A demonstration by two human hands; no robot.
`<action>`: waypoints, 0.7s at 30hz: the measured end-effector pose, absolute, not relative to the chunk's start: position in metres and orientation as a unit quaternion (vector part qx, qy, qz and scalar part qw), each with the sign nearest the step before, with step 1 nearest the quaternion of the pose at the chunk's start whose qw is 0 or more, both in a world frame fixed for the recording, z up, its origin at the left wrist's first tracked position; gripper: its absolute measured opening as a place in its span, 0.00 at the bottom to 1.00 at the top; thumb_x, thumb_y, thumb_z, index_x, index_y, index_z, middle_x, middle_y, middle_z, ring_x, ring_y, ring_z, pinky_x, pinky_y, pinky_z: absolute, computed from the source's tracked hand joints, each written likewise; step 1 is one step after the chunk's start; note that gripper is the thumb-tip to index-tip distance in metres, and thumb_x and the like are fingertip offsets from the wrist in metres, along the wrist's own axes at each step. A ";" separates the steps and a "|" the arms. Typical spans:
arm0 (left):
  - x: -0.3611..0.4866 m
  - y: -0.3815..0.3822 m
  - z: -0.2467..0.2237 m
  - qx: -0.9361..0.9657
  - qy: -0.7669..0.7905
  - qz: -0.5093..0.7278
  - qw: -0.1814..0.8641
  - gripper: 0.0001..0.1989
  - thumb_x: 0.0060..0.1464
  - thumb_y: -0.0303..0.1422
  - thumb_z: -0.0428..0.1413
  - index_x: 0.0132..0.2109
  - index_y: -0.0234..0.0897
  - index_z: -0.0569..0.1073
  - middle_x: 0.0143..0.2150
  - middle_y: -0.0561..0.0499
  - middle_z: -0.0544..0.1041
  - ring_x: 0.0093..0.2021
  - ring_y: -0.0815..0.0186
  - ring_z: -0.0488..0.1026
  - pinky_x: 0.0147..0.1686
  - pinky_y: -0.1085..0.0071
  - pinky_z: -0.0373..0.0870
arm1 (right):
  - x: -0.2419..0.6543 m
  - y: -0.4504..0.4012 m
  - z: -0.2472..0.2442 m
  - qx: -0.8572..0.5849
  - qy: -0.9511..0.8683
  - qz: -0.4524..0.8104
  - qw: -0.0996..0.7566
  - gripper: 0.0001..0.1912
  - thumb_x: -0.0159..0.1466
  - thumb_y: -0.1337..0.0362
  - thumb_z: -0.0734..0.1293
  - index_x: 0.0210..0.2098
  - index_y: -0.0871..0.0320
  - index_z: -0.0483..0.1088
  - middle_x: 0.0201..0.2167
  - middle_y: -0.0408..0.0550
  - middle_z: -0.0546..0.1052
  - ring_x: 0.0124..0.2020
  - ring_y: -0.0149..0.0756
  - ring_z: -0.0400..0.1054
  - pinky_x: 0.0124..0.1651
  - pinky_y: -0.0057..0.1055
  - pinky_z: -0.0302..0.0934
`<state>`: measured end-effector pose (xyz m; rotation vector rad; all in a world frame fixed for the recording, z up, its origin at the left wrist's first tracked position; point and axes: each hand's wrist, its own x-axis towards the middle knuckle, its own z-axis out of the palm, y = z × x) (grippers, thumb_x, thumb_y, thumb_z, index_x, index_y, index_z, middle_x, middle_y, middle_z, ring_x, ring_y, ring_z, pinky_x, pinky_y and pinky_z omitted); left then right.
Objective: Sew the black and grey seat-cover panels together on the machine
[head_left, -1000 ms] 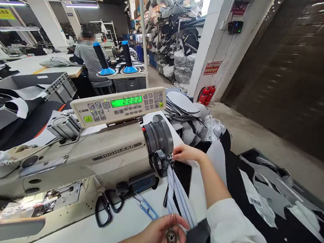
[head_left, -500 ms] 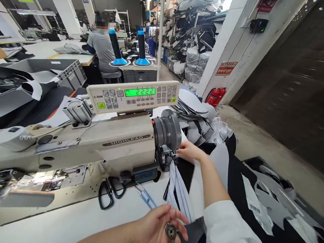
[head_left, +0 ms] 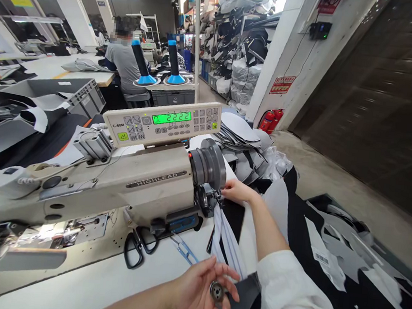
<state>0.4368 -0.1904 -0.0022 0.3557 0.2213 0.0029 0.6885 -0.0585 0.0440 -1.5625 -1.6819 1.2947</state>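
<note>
At the end of a HIGHLEAD industrial sewing machine (head_left: 144, 187), the person's right hand (head_left: 237, 191) is resting open on a black fabric panel (head_left: 234, 216), just beside the machine's round handwheel (head_left: 208, 165). A white striped fabric strip (head_left: 227, 244) is hanging down from under those fingers. Below it, the left hand (head_left: 196, 287) is grasping a metal bobbin case (head_left: 216, 291), cradling it with curled fingers above the white counter (head_left: 81, 278). (A thin thread may be trailing from the case, but it is too fine to tell.) Black-handled scissors (head_left: 134, 249) and blue thread snips (head_left: 182, 249) are lying on the counter near the machine. A control panel (head_left: 161, 123) is glowing green above the machine, and grey cut pieces (head_left: 240, 138) are stacked beyond it. Further off, a seated co-worker (head_left: 125, 64) is facing away at another counter.
</note>
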 end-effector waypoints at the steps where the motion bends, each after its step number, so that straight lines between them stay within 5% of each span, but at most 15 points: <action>1: 0.437 -0.190 -0.002 0.176 0.111 0.004 0.978 0.28 0.57 0.52 0.42 0.50 0.33 0.68 0.39 0.44 0.73 0.28 0.66 0.72 0.25 0.71 0.65 | 0.688 -0.058 0.044 -0.571 -0.620 0.478 0.246 0.19 0.46 0.51 0.71 0.24 0.63 0.74 0.20 0.42 0.69 0.25 0.29 0.59 0.28 0.27 0.53; 7: 0.436 -0.189 0.001 0.173 0.117 0.000 0.978 0.18 0.51 0.35 0.48 0.48 0.33 0.69 0.39 0.45 0.73 0.27 0.65 0.73 0.22 0.73 0.65 | 0.685 -0.057 0.043 -0.587 -0.619 0.451 0.262 0.20 0.50 0.49 0.67 0.26 0.62 0.73 0.20 0.41 0.68 0.24 0.28 0.56 0.28 0.27 0.52; 11: 0.437 -0.189 -0.001 0.186 0.096 -0.007 0.978 0.22 0.42 0.25 0.49 0.48 0.34 0.69 0.40 0.45 0.73 0.28 0.64 0.74 0.23 0.72 0.67 | 0.689 -0.059 0.046 -0.585 -0.624 0.458 0.241 0.20 0.47 0.50 0.69 0.25 0.63 0.73 0.19 0.41 0.67 0.24 0.28 0.56 0.27 0.26 0.51; 14: 0.437 -0.189 -0.002 0.194 0.094 -0.004 0.977 0.21 0.43 0.25 0.49 0.48 0.35 0.69 0.40 0.45 0.73 0.30 0.62 0.75 0.24 0.70 0.68 | 0.686 -0.059 0.051 -0.594 -0.619 0.440 0.264 0.23 0.53 0.46 0.65 0.29 0.62 0.73 0.21 0.42 0.67 0.25 0.29 0.56 0.28 0.27 0.52; 18: 0.437 -0.183 -0.001 0.208 0.097 -0.009 0.973 0.17 0.47 0.30 0.52 0.47 0.36 0.70 0.39 0.45 0.73 0.28 0.62 0.75 0.24 0.69 0.67 | 0.684 -0.062 0.056 -0.576 -0.639 0.451 0.235 0.22 0.47 0.46 0.69 0.22 0.61 0.71 0.18 0.42 0.65 0.23 0.29 0.56 0.27 0.28 0.52; 21: 0.438 -0.174 -0.002 0.221 0.094 -0.019 0.971 0.15 0.48 0.33 0.54 0.44 0.36 0.71 0.38 0.45 0.74 0.27 0.62 0.74 0.23 0.68 0.66 | 0.685 -0.059 0.055 -0.570 -0.655 0.439 0.230 0.23 0.52 0.44 0.65 0.28 0.59 0.72 0.20 0.44 0.67 0.22 0.30 0.58 0.25 0.29 0.53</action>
